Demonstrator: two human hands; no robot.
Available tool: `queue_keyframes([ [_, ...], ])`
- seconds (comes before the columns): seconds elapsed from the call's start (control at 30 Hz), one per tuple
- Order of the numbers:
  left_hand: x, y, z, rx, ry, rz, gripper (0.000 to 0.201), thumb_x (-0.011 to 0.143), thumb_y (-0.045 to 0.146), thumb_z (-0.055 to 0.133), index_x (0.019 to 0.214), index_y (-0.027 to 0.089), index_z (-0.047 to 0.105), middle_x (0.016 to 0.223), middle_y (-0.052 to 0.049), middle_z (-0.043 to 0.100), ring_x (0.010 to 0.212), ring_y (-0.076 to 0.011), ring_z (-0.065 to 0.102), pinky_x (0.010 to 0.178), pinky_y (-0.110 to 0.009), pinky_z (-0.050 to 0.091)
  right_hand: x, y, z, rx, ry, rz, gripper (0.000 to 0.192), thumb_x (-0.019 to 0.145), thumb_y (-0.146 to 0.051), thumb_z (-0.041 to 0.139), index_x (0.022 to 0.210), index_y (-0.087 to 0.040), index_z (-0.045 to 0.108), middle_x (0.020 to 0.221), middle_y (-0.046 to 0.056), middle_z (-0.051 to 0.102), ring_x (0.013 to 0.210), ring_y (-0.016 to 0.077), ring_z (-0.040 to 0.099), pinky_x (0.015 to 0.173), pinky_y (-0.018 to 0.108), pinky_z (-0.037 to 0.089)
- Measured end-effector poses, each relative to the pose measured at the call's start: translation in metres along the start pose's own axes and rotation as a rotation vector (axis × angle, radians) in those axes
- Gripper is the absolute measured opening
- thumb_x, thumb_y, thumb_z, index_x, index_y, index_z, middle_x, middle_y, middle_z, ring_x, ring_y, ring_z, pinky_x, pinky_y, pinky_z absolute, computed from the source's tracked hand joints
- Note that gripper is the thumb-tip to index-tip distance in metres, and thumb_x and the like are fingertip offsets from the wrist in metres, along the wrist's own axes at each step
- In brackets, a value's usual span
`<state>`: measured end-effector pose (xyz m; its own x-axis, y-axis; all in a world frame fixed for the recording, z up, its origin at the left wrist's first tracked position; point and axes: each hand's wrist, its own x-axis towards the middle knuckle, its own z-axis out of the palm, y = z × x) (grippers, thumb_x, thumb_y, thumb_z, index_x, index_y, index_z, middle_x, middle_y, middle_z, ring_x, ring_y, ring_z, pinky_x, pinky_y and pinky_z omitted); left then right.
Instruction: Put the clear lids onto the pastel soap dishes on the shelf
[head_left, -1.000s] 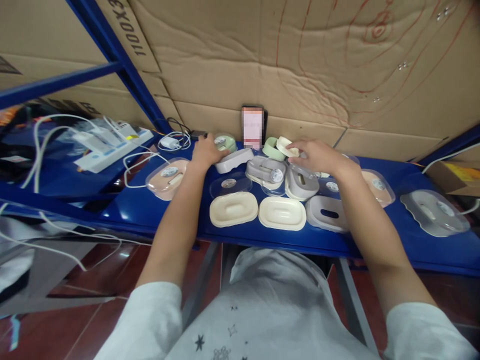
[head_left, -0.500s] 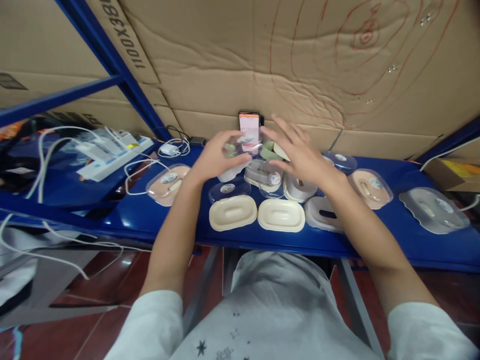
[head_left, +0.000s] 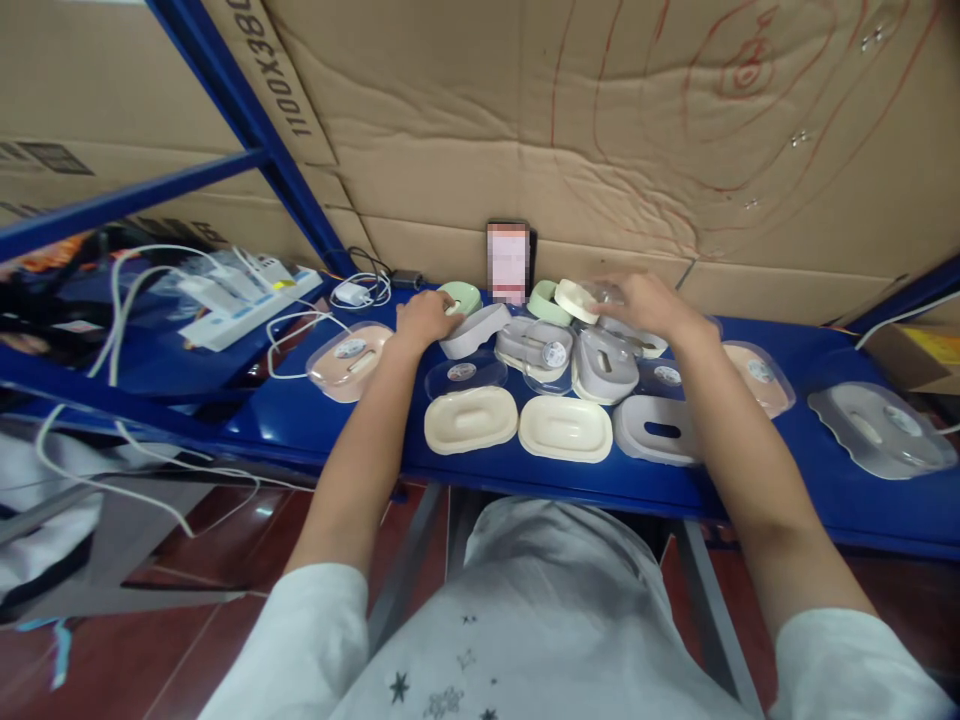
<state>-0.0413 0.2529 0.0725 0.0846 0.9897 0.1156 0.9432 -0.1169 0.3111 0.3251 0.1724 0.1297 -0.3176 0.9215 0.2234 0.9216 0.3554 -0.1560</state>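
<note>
My left hand (head_left: 426, 318) is at the back left of the pile, its fingers curled on the edge of a pale green oval plastic piece (head_left: 466, 296). Beside its thumb leans a grey oval ring (head_left: 475, 332). My right hand (head_left: 636, 300) reaches over the back right, its fingers around a clear plastic lid (head_left: 609, 293); its fingertips are partly hidden. Left of that lid, a cream oval ring (head_left: 576, 300) rests against another green ring (head_left: 550, 303). Nearer me are a grey slotted soap-box-like case (head_left: 606, 365) and a cream oval tray (head_left: 471, 420).
A phone (head_left: 508, 262) stands against the cardboard wall (head_left: 420, 160). Lidded pinkish cases (head_left: 349, 362) flank the pile, with a clear-covered grey one (head_left: 881, 425) far right. A white power strip (head_left: 251, 310) with cables lies left on the blue table (head_left: 495, 478).
My hands have moved apart: the left down onto the green piece, the right to the back right with the clear lid. The view has shifted slightly.
</note>
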Motion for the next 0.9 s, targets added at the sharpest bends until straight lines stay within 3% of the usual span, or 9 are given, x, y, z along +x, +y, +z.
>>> queue_keyframes([
  [0.07,0.001,-0.002,0.005,0.029,-0.027,-0.013,0.048,0.088,0.053,0.073,0.125,0.022,0.078,0.136,-0.018,0.076,0.133,-0.044,0.065,0.113,-0.059,0.049,0.001,0.004,0.005,0.097,-0.07,-0.063,0.053,0.101,-0.038,0.065,0.151,-0.022,0.063,0.155,0.014,0.065,0.142,0.0367,0.062,0.118,0.058,0.05],
  [0.2,-0.001,-0.002,0.008,0.069,-0.037,-0.004,0.043,0.093,0.052,0.066,0.124,0.025,0.079,0.137,-0.016,0.076,0.134,-0.0436,0.064,0.115,-0.059,0.045,0.001,0.002,0.01,0.172,-0.036,-0.081,0.053,0.102,-0.039,0.062,0.154,-0.028,0.06,0.16,0.009,0.061,0.149,0.0343,0.056,0.125,0.059,0.044],
  [0.43,-0.007,0.001,0.003,0.074,0.074,-0.042,0.046,0.104,0.035,0.041,0.138,0.02,0.067,0.132,-0.024,0.075,0.131,-0.044,0.066,0.112,-0.064,0.043,-0.001,-0.013,0.008,0.157,0.004,-0.148,0.054,0.105,-0.044,0.057,0.153,-0.021,0.06,0.161,0.014,0.06,0.15,0.0333,0.055,0.126,0.059,0.043],
  [0.53,-0.008,0.002,0.001,0.058,0.119,-0.07,0.049,0.106,0.034,0.035,0.144,0.018,0.061,0.129,-0.026,0.075,0.129,-0.0438,0.067,0.111,-0.062,0.044,0.0,-0.016,0.008,0.15,0.009,-0.166,0.051,0.105,-0.043,0.056,0.153,-0.027,0.061,0.161,0.011,0.06,0.15,0.0325,0.055,0.125,0.058,0.044],
  [0.73,-0.008,0.003,-0.008,-0.073,0.274,-0.126,0.047,0.11,0.037,0.031,0.142,0.018,0.061,0.129,-0.024,0.075,0.127,-0.041,0.07,0.109,-0.054,0.048,-0.001,-0.019,0.006,0.138,0.037,-0.18,0.055,0.105,-0.041,0.056,0.152,-0.014,0.061,0.158,0.019,0.061,0.149,0.0338,0.055,0.128,0.055,0.041],
  [0.8,-0.013,0.004,-0.015,-0.163,0.38,-0.047,0.047,0.112,0.041,0.029,0.14,0.02,0.06,0.13,-0.019,0.075,0.127,-0.0358,0.07,0.109,-0.048,0.049,-0.004,-0.026,0.002,0.141,0.088,-0.181,0.06,0.106,-0.042,0.055,0.161,-0.019,0.052,0.166,0.017,0.053,0.155,0.0334,0.048,0.13,0.057,0.038],
  [0.9,-0.029,0.016,-0.022,-0.317,0.452,0.253,0.049,0.115,0.053,0.026,0.137,0.023,0.059,0.129,-0.013,0.074,0.119,-0.0279,0.071,0.105,-0.039,0.051,-0.009,-0.046,-0.005,0.137,0.19,-0.187,0.078,0.104,-0.045,0.061,0.173,-0.029,0.03,0.178,0.011,0.035,0.165,0.0351,0.031,0.132,0.061,0.033],
])
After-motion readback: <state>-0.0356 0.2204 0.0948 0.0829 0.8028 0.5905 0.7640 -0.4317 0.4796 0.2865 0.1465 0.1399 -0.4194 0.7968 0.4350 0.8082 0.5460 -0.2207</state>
